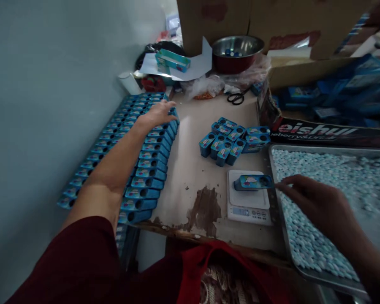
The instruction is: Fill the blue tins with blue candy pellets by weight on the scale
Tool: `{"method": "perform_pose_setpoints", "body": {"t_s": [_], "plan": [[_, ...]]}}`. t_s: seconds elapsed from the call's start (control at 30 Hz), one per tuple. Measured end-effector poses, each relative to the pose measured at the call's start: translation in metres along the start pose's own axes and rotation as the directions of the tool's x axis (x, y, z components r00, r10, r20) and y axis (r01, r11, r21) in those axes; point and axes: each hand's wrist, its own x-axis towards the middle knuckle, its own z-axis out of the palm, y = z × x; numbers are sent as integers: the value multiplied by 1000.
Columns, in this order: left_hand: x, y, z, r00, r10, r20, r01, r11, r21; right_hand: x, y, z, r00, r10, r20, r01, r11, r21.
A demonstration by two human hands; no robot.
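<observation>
At the far end of the rows on the left, my left hand (160,113) has its thumb and fingers around the end of a small blue box (173,112). Many like it stand there in tight rows (150,172), each with a dark round opening on top. My right hand (310,202) is pinched at the right end of another blue box (251,182), by its opening; whatever its fingertips hold is too small to make out. That box lies on a white digital scale (249,214). Under my right hand is a metal tray (286,236) of pale blue and white candy-like pieces.
Several blue boxes (224,147) are grouped mid-table. Behind the tray, a carton (316,131) holds blue packages. Black-handled scissors (236,99), a plastic bag (205,86) and a metal bowl (237,61) with small blue items lie at the back. A wall (50,84) borders the left.
</observation>
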Motion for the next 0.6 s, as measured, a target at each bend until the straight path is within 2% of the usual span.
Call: {"method": "perform_pose_setpoints", "body": {"t_s": [0.07, 0.1, 0.13, 0.17, 0.23, 0.27, 0.33, 0.4, 0.5, 0.6], "plan": [[-36, 35, -20, 985, 32, 171, -41, 998, 52, -2, 45, -10, 994, 78, 83, -78, 997, -7], [-59, 57, -27, 965, 74, 253, -92, 994, 60, -6, 70, -11, 990, 65, 123, -57, 996, -65], [-85, 80, -32, 920, 143, 366, -188, 978, 91, -13, 96, -10, 987, 53, 149, -27, 985, -171], [-113, 104, -35, 874, 218, 434, -287, 953, 100, -22, 119, -6, 994, 50, 101, -20, 959, -282], [-169, 148, -32, 775, 396, 493, -453, 892, -4, -46, 153, 7, 996, -18, 92, 51, 930, -364], [-194, 165, -28, 730, 471, 494, -499, 862, -85, -57, 161, 14, 994, -55, 92, 86, 919, -384], [-235, 189, -15, 661, 553, 508, -530, 822, -207, -74, 160, 25, 986, -117, 121, 157, 897, -413], [-260, 199, -2, 641, 532, 553, -504, 835, -220, -77, 142, 29, 977, -129, 169, 193, 871, -452], [-269, 200, 13, 681, 431, 593, -456, 882, -117, -58, 113, 24, 942, -36, 333, 173, 904, -392], [-266, 193, 19, 728, 413, 548, -442, 893, -86, -34, 106, 9, 925, 33, 379, 54, 975, -217]]}}
